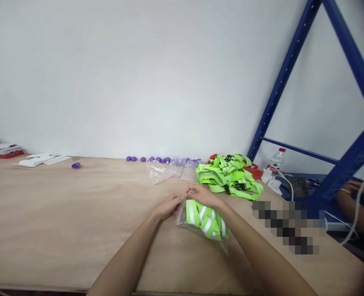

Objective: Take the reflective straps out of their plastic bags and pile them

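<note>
A clear plastic bag (206, 224) lies tilted over the wooden table, with a folded neon-green reflective strap (208, 220) inside it. My left hand (169, 205) pinches the bag's upper left edge, its fingers closed. Close against it, my right hand (202, 195) curls over the top of the bag, fingertips together at the same edge. Just beyond my right hand sits a tangled pile of neon-green reflective straps (228, 174) with black buckles. Flat clear bags (160, 170) lie left of that pile.
Several purple rolls (158, 159) line the wall, and one purple roll (76, 165) lies further left. White papers (41, 159) rest at the back left. A blue metal frame (280, 86) and a red-capped bottle (277, 160) stand right. Another person's arm (356, 209) shows at the right edge.
</note>
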Motion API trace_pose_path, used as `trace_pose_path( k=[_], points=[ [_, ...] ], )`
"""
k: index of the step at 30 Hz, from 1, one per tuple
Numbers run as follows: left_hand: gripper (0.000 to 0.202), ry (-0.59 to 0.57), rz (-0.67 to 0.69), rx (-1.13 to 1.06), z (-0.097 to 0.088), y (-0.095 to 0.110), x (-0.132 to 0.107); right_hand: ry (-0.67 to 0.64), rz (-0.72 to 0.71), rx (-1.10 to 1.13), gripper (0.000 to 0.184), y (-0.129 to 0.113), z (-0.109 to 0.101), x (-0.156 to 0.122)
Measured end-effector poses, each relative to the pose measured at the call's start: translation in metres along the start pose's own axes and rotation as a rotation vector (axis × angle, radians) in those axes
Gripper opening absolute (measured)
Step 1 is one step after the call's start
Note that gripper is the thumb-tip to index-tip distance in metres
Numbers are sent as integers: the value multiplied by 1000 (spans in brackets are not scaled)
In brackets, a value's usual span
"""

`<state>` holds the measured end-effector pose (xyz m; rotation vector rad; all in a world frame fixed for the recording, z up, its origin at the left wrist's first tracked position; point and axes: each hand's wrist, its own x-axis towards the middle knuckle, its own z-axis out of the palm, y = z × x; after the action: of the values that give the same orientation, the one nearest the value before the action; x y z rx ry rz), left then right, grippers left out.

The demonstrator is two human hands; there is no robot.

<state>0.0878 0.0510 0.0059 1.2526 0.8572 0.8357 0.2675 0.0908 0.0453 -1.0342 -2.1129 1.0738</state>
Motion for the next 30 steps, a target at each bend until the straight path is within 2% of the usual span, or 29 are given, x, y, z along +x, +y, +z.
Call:
trace_pose_path(
  k=[2,4,7,9,11,17,23,27,30],
  points=[
    [50,-44,-23,-1,-1,1,-2,-11,-9,-237,11,-4,-4,5],
    [49,-68,-48,-31,-3,1,-1,60,21,-432,8,-9,-4,9],
    [49,-29,-78,-145,-8,-1,4,358,-8,-641,7,-12,6,7],
    [48,28,-80,-197,-11,-4,7,545,-66,-685,11,-12,17,1],
    [48,73,-68,-215,-12,-6,10,625,-104,-675,16,-9,26,-7],
    [55,140,-9,-200,-10,-9,12,631,-227,-723,18,5,42,-27],
    [57,216,60,-58,-8,-7,13,577,-323,-707,15,19,49,-25],
    [57,250,151,-41,-4,-1,12,583,-351,-590,21,21,45,-24],
    [58,279,227,-12,-1,1,12,587,-330,-438,19,19,41,-26]
  ],
)
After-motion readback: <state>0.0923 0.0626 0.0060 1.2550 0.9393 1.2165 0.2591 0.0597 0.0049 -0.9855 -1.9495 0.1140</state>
